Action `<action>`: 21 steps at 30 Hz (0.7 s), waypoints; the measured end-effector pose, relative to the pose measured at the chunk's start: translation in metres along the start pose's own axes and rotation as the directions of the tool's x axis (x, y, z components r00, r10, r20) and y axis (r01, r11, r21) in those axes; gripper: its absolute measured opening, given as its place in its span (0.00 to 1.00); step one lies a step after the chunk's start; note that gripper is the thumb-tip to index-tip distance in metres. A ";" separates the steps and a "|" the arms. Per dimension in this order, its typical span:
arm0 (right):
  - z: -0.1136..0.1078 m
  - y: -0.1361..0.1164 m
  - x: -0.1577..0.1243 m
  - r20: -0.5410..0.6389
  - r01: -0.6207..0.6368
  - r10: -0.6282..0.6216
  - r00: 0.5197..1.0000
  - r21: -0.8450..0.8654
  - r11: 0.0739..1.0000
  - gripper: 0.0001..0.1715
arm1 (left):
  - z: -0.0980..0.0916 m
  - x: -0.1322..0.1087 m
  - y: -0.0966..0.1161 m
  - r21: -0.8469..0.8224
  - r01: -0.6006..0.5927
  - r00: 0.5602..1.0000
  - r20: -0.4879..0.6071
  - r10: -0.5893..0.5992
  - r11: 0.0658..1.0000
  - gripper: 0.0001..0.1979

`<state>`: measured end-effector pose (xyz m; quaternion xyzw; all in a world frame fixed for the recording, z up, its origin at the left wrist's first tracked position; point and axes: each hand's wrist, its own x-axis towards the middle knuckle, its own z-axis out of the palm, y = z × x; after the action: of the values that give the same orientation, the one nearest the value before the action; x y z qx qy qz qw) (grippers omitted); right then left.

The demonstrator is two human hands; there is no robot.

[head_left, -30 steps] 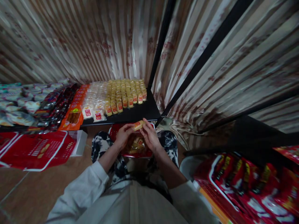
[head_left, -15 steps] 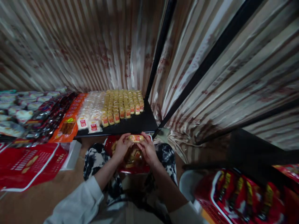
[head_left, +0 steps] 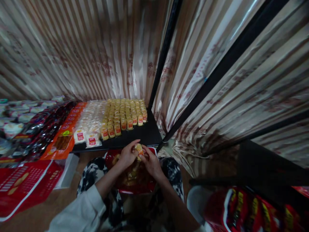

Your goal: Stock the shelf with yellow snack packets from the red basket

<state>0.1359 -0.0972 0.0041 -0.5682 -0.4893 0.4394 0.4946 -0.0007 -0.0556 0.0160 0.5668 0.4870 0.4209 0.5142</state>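
Observation:
My left hand [head_left: 127, 155] and my right hand [head_left: 150, 161] meet over a red basket [head_left: 147, 187] resting on my lap. Together they pinch one small yellow snack packet [head_left: 139, 149] with a red label, held upright between the fingertips. More packets lie in the basket below, partly hidden by my hands. Just beyond, a black shelf [head_left: 142, 137] carries rows of the same yellow packets [head_left: 125, 114] standing side by side.
White packets [head_left: 90, 124], orange packs [head_left: 65, 135] and dark wrapped goods [head_left: 41, 129] fill the shelf to the left. A red crate [head_left: 21, 185] lies on the floor at left. Red snack bags [head_left: 251, 209] sit at lower right. A black post [head_left: 164, 54] and striped curtain stand behind.
The packet has turned from lying crosswise between my hands to standing upright at my fingertips. My view has tilted, so the shelf and basket sit lower in the picture.

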 end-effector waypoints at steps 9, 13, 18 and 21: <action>0.003 0.006 0.059 -0.081 -0.006 0.021 0.996 0.181 0.983 0.21 | 0.014 0.031 0.009 -0.038 -0.053 0.977 -0.207 0.044 0.998 0.21; 0.011 0.013 0.100 -0.208 0.075 -0.048 0.977 0.121 0.990 0.21 | 0.016 0.039 0.008 0.148 -0.106 0.972 -0.194 0.134 0.983 0.18; 0.023 0.021 0.144 -0.286 0.127 -0.137 0.949 -0.054 0.990 0.20 | 0.016 0.052 0.004 0.421 -0.118 0.984 -0.074 0.163 0.899 0.13; 0.031 0.025 0.161 -0.286 0.159 -0.194 0.938 -0.141 0.977 0.20 | 0.015 0.058 -0.002 0.491 -0.136 0.985 -0.023 0.169 0.861 0.16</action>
<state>0.1302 0.0655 -0.0273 -0.6093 -0.4831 0.2732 0.5663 0.0237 -0.0007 0.0112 0.7008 0.5472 0.3424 0.3038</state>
